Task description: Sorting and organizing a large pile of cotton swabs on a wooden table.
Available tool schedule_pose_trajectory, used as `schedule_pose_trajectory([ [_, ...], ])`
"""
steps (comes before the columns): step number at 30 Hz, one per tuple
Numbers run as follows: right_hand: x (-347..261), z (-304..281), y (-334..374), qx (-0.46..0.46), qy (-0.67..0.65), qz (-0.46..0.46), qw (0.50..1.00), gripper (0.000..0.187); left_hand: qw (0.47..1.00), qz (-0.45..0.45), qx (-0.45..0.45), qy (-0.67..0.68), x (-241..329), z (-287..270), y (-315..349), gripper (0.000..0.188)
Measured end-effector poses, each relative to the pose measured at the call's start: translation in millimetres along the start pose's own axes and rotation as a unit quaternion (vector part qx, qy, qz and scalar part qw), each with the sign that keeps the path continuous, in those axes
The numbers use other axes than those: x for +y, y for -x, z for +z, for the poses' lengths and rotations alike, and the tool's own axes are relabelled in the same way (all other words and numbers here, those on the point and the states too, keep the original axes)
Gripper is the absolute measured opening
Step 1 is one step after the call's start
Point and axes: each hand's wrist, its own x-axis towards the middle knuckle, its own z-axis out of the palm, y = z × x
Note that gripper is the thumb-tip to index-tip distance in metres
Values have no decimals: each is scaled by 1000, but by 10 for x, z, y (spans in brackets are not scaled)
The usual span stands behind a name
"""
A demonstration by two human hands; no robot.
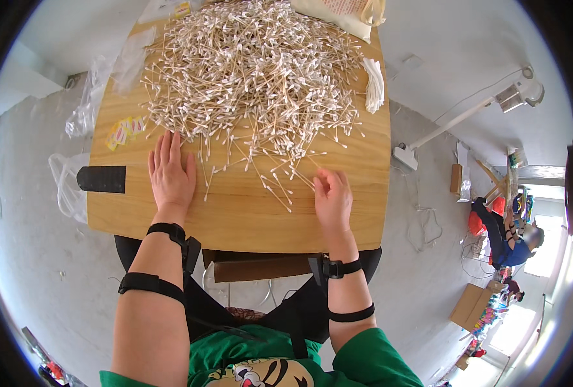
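Observation:
A large heap of cotton swabs [254,71] with white tips and wooden sticks covers the far part of the wooden table [254,226]. My left hand [172,174] lies flat, palm down, its stretched fingertips at the heap's near left edge. My right hand [333,197] is closed in a pinch at the near right of the heap, with thin swab sticks reaching its fingertips. How many it holds is hidden by the fingers. Loose swabs [277,184] lie scattered on the wood between my hands.
Yellow-and-white labels [125,132] and a black strip [101,179] lie at the left, near clear plastic bags [70,187]. White strips [374,85] lie at the right edge, below a cream bag [338,16]. A white stand [454,122] and a seated person [515,245] are farther right.

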Motion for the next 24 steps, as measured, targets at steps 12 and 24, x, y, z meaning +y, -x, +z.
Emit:
schedule_pose_trajectory([
  [12,-493,339,228,-136,117,-219,959,45,1000,-2,-3,-3,-10,20,-7,54],
  [24,48,-22,157,-21,128,-139,982,43,1000,-8,-14,-9,5,0,-15,54],
])
